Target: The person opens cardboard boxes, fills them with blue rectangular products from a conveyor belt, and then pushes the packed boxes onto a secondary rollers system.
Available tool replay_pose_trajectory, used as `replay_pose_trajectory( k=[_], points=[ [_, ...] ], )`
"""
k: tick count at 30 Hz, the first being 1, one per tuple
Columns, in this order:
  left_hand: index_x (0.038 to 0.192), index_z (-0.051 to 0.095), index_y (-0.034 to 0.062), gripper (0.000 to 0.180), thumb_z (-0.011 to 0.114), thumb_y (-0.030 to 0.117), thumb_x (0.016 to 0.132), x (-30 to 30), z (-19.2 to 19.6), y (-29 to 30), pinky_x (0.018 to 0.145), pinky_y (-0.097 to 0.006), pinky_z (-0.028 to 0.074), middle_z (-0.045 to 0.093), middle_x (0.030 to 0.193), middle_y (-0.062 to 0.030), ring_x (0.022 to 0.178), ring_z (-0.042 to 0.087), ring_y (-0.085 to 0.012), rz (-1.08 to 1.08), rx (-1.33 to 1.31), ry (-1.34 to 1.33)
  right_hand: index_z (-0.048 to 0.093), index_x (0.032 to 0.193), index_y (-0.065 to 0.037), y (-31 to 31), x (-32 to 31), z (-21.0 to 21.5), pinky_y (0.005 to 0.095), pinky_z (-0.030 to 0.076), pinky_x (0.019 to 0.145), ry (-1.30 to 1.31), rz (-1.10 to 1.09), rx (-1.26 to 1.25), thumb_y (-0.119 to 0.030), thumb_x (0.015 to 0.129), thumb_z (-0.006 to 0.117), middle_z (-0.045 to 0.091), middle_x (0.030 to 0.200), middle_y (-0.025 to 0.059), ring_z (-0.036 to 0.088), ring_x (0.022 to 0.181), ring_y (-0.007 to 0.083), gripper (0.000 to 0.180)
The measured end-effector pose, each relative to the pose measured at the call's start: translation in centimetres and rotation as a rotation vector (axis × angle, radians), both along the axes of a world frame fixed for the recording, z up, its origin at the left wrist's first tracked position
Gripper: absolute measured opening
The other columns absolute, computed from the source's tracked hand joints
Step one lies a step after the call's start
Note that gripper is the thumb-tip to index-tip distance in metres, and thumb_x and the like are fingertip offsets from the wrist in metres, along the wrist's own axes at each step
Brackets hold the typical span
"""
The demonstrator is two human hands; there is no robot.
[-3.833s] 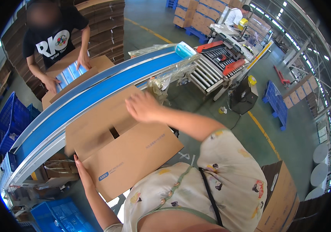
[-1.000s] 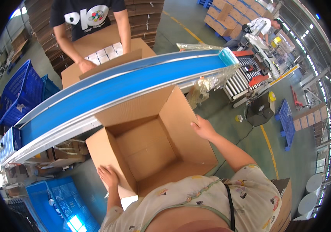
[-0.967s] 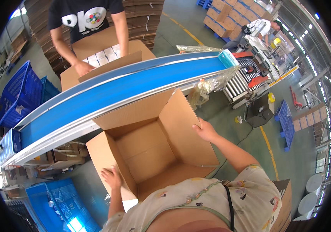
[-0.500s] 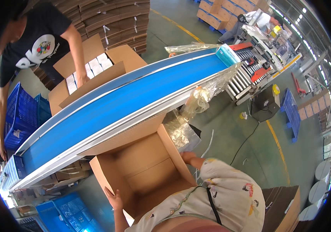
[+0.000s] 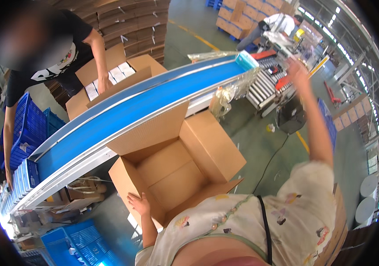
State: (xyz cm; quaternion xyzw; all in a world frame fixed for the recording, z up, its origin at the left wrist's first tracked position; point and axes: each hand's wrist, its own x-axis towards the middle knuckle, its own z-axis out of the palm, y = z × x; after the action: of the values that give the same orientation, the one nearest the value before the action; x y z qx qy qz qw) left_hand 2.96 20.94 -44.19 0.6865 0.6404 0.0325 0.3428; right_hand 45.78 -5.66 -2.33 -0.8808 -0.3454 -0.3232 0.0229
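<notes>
Left hand (image 5: 139, 205) grips the open cardboard box (image 5: 176, 170) wall, right hand (image 5: 296, 71) raised, blurred, grip unclear; keep box steady beside blue conveyor belt (image 5: 127, 113).

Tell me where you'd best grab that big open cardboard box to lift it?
Probably by two opposite side walls, low down, coming from left and right. The cardboard box stands open with its flaps splayed outward, so they would bend. The left hand already grips the near-left corner; the right hand is raised away.
</notes>
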Motion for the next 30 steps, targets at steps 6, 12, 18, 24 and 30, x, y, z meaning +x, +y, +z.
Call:
replay_pose_trajectory(
  k=[6, 12, 18, 24, 30],
  points=[
    [0.136, 0.015, 0.0029, 0.079, 0.060, 0.032, 0.078, -0.4, -0.7, -0.4, 0.096, -0.061, 0.023, 0.015, 0.141, -0.0183, 0.127, 0.018, -0.0402, 0.015, 0.017, 0.040, 0.051, 0.120, -0.015, -2.9, -21.7, -16.8, 0.0346, 0.042, 0.083, 1.385, 0.499, -0.662, -0.020, 0.073, 0.061, 0.058, 0.105, 0.0101, 0.054, 0.100, 0.0240, 0.048],
    [0.133, 0.022, 0.0015, 0.079, 0.060, 0.039, 0.075, -0.6, -0.8, 0.0, 0.093, -0.059, 0.027, 0.022, 0.138, -0.0208, 0.124, 0.023, -0.0398, -0.038, 0.079, 0.045, 0.061, 0.096, -0.017, -5.0, -23.8, -22.1, 0.0337, 0.040, 0.077, 0.799, 0.428, -0.526, -0.016, 0.071, 0.061, 0.062, 0.085, 0.0057, 0.057, 0.087, 0.0207, 0.025],
    [0.121, 0.046, 0.0002, 0.043, 0.056, 0.018, 0.084, 2.4, 20.5, -1.5, 0.100, -0.036, 0.031, 0.044, 0.127, -0.0196, 0.119, 0.042, -0.0289, -0.725, 0.272, -0.678, 0.062, 0.089, -0.017, -5.8, -22.5, -23.3, 0.0353, 0.042, 0.062, 0.657, 0.592, -0.320, -0.018, 0.071, 0.062, 0.060, 0.066, 0.0039, 0.058, 0.066, 0.0223, 0.018],
    [0.134, 0.029, 0.0127, 0.062, 0.057, 0.015, 0.078, 4.5, 41.1, -13.8, 0.087, -0.044, 0.042, 0.043, 0.120, -0.0233, 0.100, 0.053, -0.0351, -1.183, 0.424, -1.434, 0.061, 0.084, -0.017, -6.3, -21.7, -25.0, 0.0383, 0.043, 0.049, 0.747, 0.751, -0.287, -0.016, 0.072, 0.060, 0.057, 0.060, 0.0078, 0.056, 0.053, 0.0265, 0.012],
    [0.116, 0.046, 0.0143, 0.048, 0.059, -0.001, 0.073, 2.9, 46.4, -27.2, 0.081, -0.050, 0.046, 0.047, 0.112, -0.0163, 0.099, 0.051, -0.0355, -0.500, 0.207, -1.440, 0.059, 0.081, -0.016, -5.5, -21.5, -25.2, 0.0379, 0.043, 0.048, 0.671, 0.942, -0.155, -0.013, 0.071, 0.056, 0.055, 0.058, 0.0072, 0.055, 0.052, 0.0265, 0.011]
  ],
)
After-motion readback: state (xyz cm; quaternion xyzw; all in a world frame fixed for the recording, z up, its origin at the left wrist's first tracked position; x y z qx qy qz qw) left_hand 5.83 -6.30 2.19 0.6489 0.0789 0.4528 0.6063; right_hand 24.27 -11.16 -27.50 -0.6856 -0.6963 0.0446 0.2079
